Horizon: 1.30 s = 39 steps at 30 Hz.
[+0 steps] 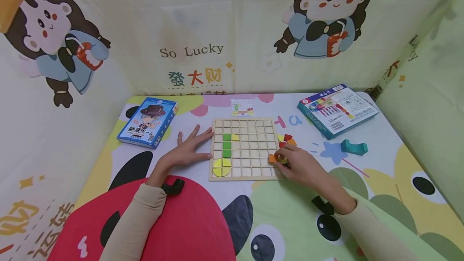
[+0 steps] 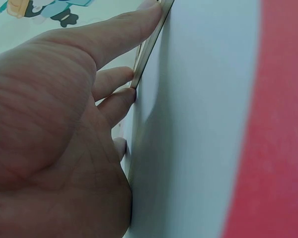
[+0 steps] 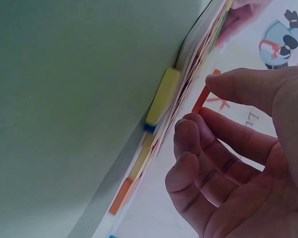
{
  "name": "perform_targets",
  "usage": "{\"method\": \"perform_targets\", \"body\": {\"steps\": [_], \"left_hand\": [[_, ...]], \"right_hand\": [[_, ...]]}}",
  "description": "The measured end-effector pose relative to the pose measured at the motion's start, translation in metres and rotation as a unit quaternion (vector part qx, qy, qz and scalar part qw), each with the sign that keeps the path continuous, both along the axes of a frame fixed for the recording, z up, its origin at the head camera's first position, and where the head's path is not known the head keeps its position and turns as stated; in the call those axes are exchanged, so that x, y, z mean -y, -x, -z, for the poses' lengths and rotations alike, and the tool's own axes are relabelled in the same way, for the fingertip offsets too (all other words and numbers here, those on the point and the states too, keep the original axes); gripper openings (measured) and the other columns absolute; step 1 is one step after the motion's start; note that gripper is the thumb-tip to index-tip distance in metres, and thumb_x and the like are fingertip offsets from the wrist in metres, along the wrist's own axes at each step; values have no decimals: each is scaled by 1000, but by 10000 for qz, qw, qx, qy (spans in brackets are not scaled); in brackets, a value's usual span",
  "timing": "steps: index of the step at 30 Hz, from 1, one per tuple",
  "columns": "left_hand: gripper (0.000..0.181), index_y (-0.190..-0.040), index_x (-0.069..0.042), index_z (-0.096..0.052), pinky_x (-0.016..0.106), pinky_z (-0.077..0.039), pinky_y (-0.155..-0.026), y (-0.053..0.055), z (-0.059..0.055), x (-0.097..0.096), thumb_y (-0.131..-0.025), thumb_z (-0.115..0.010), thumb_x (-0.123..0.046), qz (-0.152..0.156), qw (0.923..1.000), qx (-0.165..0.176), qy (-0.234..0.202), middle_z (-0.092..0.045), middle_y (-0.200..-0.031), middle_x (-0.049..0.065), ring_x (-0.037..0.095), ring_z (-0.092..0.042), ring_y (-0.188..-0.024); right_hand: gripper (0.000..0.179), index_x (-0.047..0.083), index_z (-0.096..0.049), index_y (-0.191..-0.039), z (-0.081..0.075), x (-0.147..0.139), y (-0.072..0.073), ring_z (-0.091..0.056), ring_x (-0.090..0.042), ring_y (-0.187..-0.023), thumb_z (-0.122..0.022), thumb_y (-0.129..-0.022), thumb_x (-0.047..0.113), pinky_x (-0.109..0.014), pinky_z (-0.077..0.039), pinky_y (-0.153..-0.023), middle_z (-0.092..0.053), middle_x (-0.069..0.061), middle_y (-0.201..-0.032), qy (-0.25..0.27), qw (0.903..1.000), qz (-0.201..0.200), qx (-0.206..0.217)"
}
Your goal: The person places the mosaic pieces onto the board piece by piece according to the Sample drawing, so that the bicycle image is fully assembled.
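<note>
A wooden grid board (image 1: 250,148) lies on the table. Several yellow quarter-round tiles (image 1: 222,167) form a circle in its near left corner, below a column of green square tiles (image 1: 226,145) with a yellow piece (image 1: 235,137) beside the top one. My left hand (image 1: 188,150) rests with spread fingers against the board's left edge; its thumb and fingertips touch that edge in the left wrist view. Between thumb and index finger, my right hand (image 1: 302,164) pinches an orange square tile (image 3: 206,94) over the board's right edge. Its other fingers are loosely curled.
Loose red, yellow and orange tiles (image 1: 288,137) lie right of the board, partly hidden by the right hand. A pattern card (image 1: 242,102) lies behind the board. A blue box (image 1: 146,122) stands left, another box (image 1: 337,110) right, near a teal curved block (image 1: 354,147).
</note>
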<state>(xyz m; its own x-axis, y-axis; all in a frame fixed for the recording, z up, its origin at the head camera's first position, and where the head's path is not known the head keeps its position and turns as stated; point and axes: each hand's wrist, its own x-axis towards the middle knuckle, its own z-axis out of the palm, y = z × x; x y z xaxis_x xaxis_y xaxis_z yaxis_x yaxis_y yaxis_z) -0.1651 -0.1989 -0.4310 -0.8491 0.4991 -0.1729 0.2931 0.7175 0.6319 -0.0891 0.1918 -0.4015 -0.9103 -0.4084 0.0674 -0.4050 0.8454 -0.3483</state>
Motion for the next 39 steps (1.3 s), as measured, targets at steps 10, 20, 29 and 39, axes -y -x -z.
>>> {"method": "perform_targets", "body": {"steps": [10,20,29,39], "left_hand": [[87,-168,-28,-31,76,26,-119,-1,-3,0,-95,-75,-43,-32,10000,22,-46,-21,-180,0,36,11,-168],[87,-168,-28,-32,76,25,-119,-1,-3,-1,-95,-76,-43,-35,10000,27,-5,-22,-179,-1,36,10,-169],[86,-168,-25,-32,78,25,-118,-2,-3,1,-95,-75,-42,-43,10000,5,-15,-22,-179,2,39,10,-168],[86,-168,-26,-32,77,26,-119,-1,-4,0,-95,-75,-42,-38,10000,21,-27,-22,-179,1,38,10,-168]], "right_hand": [[26,9,-77,-110,-2,21,3,-63,-12,-80,-84,-91,26,-27,-60,-72,-72,-3,-99,48,9989,-428,-161],[27,10,-76,-114,-2,42,6,-62,-9,-78,-82,-93,27,-25,-60,-72,-73,-4,-102,-23,9978,-664,-88],[22,10,-76,-110,-2,58,9,-60,-8,-73,-81,-94,23,-20,-54,-65,-71,-2,-97,8,9948,-981,-261],[24,12,-76,-112,-3,73,11,-62,-9,-78,-81,-93,26,-21,-56,-69,-72,-1,-101,-188,9938,-1071,-216]]}}
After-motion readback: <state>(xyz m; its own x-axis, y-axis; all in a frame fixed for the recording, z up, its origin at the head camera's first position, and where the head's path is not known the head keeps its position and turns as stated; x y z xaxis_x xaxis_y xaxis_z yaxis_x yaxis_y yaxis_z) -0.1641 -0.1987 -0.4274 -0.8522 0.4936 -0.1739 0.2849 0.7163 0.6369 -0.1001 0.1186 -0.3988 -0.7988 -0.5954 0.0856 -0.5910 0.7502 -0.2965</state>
